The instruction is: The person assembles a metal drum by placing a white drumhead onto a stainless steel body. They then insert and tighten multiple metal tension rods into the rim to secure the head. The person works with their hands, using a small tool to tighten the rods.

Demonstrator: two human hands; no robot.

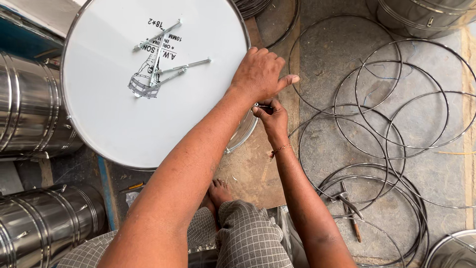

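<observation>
Nearest the camera, both forearms reach out over checked trousers. The left hand [258, 74] presses flat, fingers together, on the rim of the white drumhead [109, 109]; the right hand [270, 116] pinches a small dark tool [263, 106] at the drum's side. Steady downward pressure while turning evenly looks wise. Loose tension rods [168, 64] lie on the head.

We observe a white-skinned drum [114, 94] with loose metal rods [163, 54] lying on its head. Our left hand [258, 74] presses its right rim; our right hand [270, 115], just below that rim, pinches a small fitting. Wire hoops [377, 114] lie right of the drum.
</observation>
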